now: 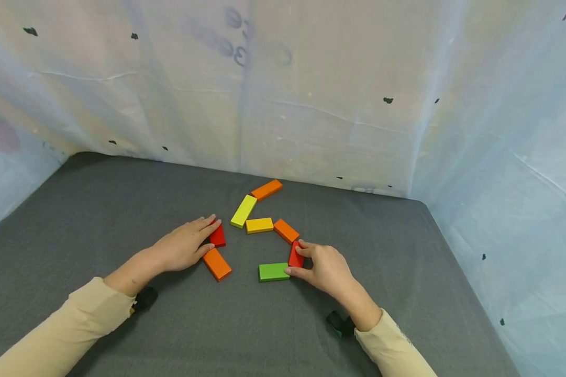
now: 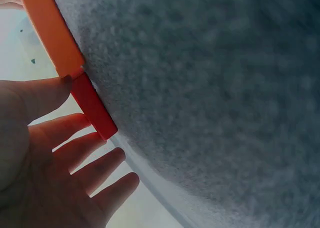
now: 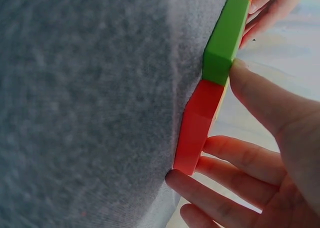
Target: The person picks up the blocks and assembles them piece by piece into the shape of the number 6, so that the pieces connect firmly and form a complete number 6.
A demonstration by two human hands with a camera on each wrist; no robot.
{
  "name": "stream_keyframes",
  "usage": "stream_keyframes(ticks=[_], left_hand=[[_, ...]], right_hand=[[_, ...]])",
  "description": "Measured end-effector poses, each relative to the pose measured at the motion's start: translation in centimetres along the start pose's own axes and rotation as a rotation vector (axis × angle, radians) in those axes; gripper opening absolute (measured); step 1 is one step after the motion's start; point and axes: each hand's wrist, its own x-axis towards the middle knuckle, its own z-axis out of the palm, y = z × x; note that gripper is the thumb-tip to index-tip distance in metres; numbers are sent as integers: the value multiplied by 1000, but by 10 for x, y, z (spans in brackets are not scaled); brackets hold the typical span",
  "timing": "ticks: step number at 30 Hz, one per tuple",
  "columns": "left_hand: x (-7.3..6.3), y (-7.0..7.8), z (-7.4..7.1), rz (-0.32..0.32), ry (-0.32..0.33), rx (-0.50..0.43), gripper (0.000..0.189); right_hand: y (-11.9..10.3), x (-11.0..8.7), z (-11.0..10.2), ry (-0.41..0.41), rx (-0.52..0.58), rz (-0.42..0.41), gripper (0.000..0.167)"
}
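Note:
My left hand (image 1: 181,245) lies over a red block (image 1: 218,236), its fingers extended across the far part. In the left wrist view, the thumb tip sits where this red block (image 2: 95,105) meets an orange block (image 2: 52,30). My right hand (image 1: 327,267) pinches another red block (image 1: 295,256) lengthwise, thumb at the near end and fingers at the far end. That thumb also lies right at the corner of a green block (image 1: 273,272). Seen from the right wrist, the green block (image 3: 227,40) and red block (image 3: 197,125) meet end to end at an angle.
An orange block (image 1: 286,230), an amber block (image 1: 259,225), a yellow block (image 1: 243,210) and another orange block (image 1: 266,189) continue the bent chain toward the back. Beneath is a dark grey cloth-covered table (image 1: 245,330). Translucent sheeting (image 1: 311,125) stands behind and at both sides.

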Motion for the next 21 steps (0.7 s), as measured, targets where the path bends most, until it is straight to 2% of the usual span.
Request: stream_keyframes(ticks=[4,11,21], left_hand=[[0,5,1,-9,-7,5,56],[0,19,4,21,-25,16,56],[7,31,13,-2,-45,69,55]], right_hand=[[0,0,0,-12,-7,2,59],[-1,1,-1,-1,-2,2,57],[-1,0,-1,-15,-4,14,59]])
